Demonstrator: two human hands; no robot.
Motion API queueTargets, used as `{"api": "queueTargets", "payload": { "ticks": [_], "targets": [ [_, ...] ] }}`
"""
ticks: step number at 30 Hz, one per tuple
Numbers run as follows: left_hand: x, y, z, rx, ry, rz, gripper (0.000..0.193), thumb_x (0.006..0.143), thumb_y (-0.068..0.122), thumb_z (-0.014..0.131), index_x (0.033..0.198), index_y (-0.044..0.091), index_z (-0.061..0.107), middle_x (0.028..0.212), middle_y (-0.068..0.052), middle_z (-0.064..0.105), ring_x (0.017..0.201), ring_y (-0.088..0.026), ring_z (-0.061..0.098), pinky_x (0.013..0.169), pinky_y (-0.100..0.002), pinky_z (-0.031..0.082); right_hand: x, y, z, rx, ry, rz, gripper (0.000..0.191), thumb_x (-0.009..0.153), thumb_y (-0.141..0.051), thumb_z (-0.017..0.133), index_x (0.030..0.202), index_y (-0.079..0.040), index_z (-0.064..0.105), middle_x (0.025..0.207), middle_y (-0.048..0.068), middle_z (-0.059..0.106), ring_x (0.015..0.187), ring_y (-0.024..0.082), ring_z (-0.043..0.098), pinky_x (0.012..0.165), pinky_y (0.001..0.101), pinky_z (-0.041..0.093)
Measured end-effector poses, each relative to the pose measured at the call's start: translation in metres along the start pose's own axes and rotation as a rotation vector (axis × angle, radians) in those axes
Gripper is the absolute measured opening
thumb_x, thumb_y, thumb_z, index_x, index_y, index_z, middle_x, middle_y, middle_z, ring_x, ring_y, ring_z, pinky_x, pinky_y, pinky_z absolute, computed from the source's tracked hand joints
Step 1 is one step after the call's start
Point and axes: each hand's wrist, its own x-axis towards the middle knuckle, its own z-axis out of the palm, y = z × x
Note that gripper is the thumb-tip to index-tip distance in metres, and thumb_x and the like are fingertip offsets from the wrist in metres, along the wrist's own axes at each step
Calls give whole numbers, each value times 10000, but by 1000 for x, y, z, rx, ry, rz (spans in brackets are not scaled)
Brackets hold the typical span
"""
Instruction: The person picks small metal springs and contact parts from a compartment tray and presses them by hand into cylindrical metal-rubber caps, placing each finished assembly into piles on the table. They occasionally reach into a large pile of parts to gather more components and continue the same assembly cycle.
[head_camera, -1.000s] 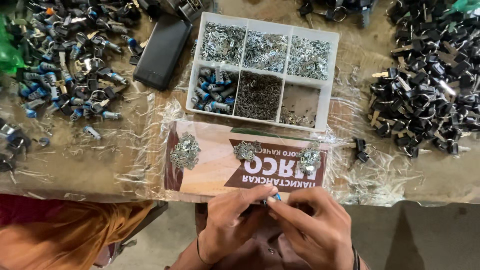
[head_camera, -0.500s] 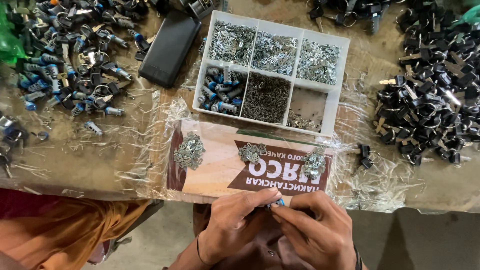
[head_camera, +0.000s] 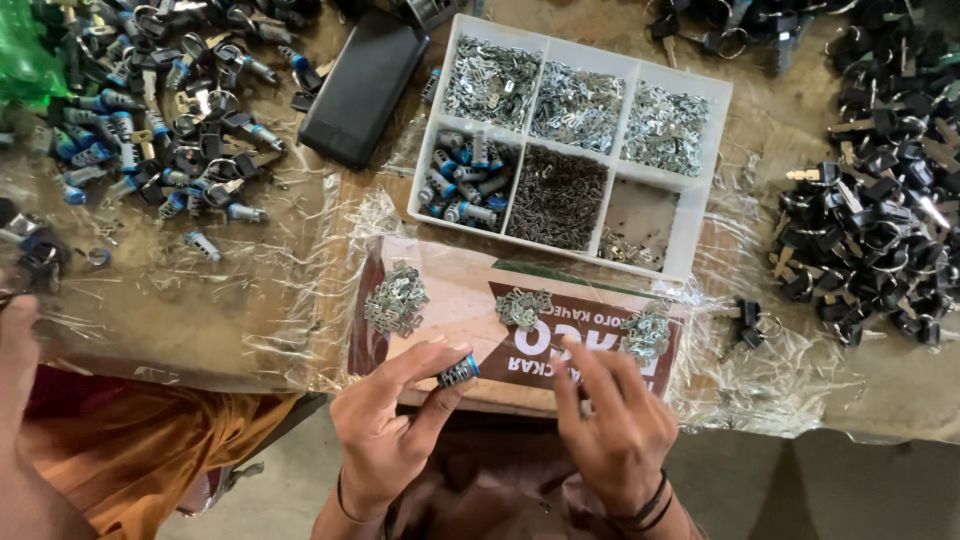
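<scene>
from my feed: soft even daylight, no hard shadows, glare on plastic wrap (head_camera: 300, 300) above my hands, fingers slightly motion-blurred

Lock cylinder (head_camera: 459, 371) in left hand (head_camera: 385, 430): bright metal barrel, glossy blue plastic end; divided tray (head_camera: 715, 135): white plastic, smooth, matt; its contents shiny silvery metal bits, one compartment of dark dull pins; card sheet (head_camera: 450, 300): printed cardboard, tan and brown, slight sheen; clear plastic film (head_camera: 300, 290) over table: crinkled, glossy; black case (head_camera: 360, 85): smooth, matt; heap of keys (head_camera: 880, 230): black plastic heads, metal blades; orange cloth (head_camera: 150, 450): soft, matt.
</scene>
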Motion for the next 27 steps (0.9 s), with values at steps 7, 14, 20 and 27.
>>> {"api": "queueTargets", "payload": {
  "ticks": [7,14,20,27],
  "targets": [
    [1,-2,2,23,-32,10,440,832,-17,826,1237,19,656,1078,-114,805,1024,-203,813,864,-287,645,4,-15,1,11,-121,-87,424,818,-284,843,1177,-73,762,877,42,659,591,147,617,506,303,484],
    [0,-4,8,-38,-80,-19,450,830,-33,817,1248,14,656,1085,-121,803,1011,-216,814,859,-291,647,-3,-2,3,74,-138,-141,480,826,-315,840,1182,-18,713,923,55,645,724,187,657,608,325,524],
    [0,-4,11,-93,-111,15,441,850,-42,800,1260,1,647,1105,-127,797,1027,-217,808,895,-300,637,-16,9,3,75,-126,-154,622,778,-381,865,1228,2,673,986,91,622,810,220,638,663,341,534],
    [-5,-2,20,-20,-95,-10,426,797,-21,838,1190,23,678,1027,-98,802,924,-179,812,794,-271,641,-26,9,3,21,-190,-194,644,776,-385,857,1274,-18,681,1055,97,594,879,268,607,725,402,528]
  ]
}}
